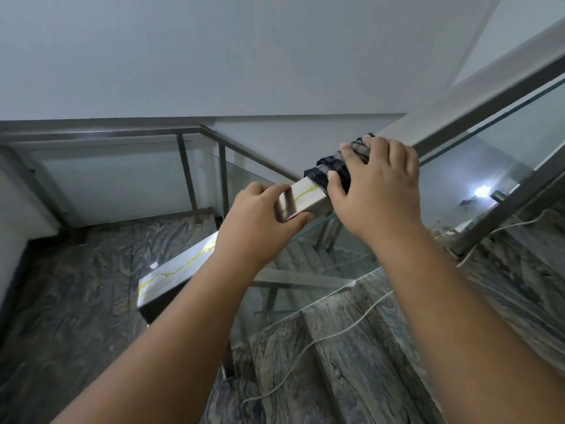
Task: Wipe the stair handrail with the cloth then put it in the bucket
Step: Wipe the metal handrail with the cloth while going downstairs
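Observation:
The square steel handrail [452, 99] runs from the upper right down to the lower left, with yellow streaks on its top face. A dark checked cloth [334, 169] is wrapped over the rail at mid-frame. My right hand [379, 185] presses down on the cloth, fingers curled over it and the rail. My left hand [260, 221] grips the bare rail just below the cloth, thumb and fingers around it. No bucket is in view.
Glass panels [501, 154] hang under the rail. Grey marble steps [351, 347] descend to a landing [76, 286] at the left. A white cord [336, 332] trails across the steps. A second railing [183, 166] borders the landing by the wall.

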